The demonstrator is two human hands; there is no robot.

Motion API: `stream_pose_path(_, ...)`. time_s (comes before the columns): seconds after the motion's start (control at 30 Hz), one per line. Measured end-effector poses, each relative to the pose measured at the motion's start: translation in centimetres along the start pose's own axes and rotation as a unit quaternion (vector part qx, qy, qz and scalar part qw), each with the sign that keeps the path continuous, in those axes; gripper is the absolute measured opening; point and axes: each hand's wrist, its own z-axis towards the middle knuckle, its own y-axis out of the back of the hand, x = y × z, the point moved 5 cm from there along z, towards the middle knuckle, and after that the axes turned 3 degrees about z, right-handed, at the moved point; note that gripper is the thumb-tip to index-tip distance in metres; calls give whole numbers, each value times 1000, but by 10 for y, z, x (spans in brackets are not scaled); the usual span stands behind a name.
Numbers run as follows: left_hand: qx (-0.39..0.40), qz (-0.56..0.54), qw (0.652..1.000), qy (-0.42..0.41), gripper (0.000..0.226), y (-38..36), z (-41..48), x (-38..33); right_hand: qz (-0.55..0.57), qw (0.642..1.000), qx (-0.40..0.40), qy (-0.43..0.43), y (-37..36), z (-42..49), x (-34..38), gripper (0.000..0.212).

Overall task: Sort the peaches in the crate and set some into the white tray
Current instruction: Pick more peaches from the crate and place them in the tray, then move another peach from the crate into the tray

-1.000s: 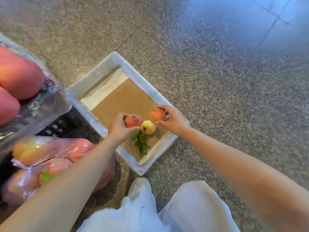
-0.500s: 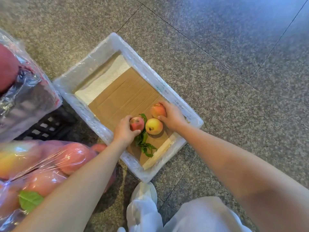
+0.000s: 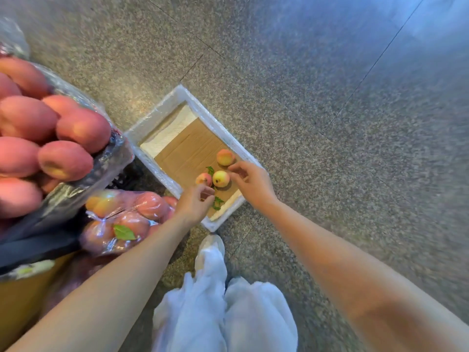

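Head view, centre: three peaches (image 3: 220, 178) in tray (image 3: 157, 115); left hand (image 3: 195, 205), right hand (image 3: 251, 182) empty, relaxed. Likely soft; we cup them whole.

What we cannot see well
The crate (image 3: 123, 178) is mostly hidden under plastic film (image 3: 111, 154); the near peaches (image 3: 28, 118) are blurred and cut by the left edge, and we cannot tell if the left hand (image 3: 194, 205) touches the red peach (image 3: 204, 179).
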Motion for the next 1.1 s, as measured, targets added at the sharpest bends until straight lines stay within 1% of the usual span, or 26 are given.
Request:
stream_pose_path(0.1,-4,-10,1000,-20,18,34,-75,-41,15,1000,1,0,40,-57,60,17)
stream_pose_path(0.2,-35,-12,998,-50,16,79,-154,-83,27,1000,10,9,76,-112,130,18)
stream_pose_path(0.27,-69,-17,995,-75,15,113,-208,-113,30,999,23,26,95,-147,181,18)
stream_pose_path(0.37,-153,-24,981,-118,20,172,-290,-156,20,997,42,69,117,-194,267,15)
stream_pose_path(0.47,-262,-1,944,-201,25,231,-371,-188,-2,988,41,148,127,-230,355,18)
stream_pose_path(0.57,-369,42,895,-249,21,284,-445,-199,-10,975,57,215,120,-261,433,17)
stream_pose_path(0.63,-440,93,857,-251,19,312,-484,-192,-23,964,71,257,107,-281,476,17)
stream_pose_path(0.7,-509,147,818,-224,22,336,-516,-173,-47,948,74,307,89,-300,511,19)
stream_pose_path(0.73,-530,166,806,-207,25,345,-530,-161,-54,938,77,334,78,-310,526,21)
stream_pose_path(0.8,-545,198,795,-179,30,356,-552,-135,-64,910,86,399,55,-328,550,29)
stream_pose_path(0.83,-541,211,797,-165,34,360,-559,-120,-80,897,95,425,41,-337,560,34)
stream_pose_path(0.9,-512,214,820,-140,42,365,-568,-93,-131,880,117,442,15,-348,572,37)
stream_pose_path(0.97,-468,209,849,-132,46,368,-576,-70,-170,876,132,432,-6,-356,579,33)
stream_pose_path(1.0,-443,212,860,-141,48,369,-580,-61,-172,880,128,424,-13,-358,581,30)
stream_pose_path(1.1,-361,208,889,-192,53,370,-590,-41,-170,893,75,410,-22,-362,587,26)
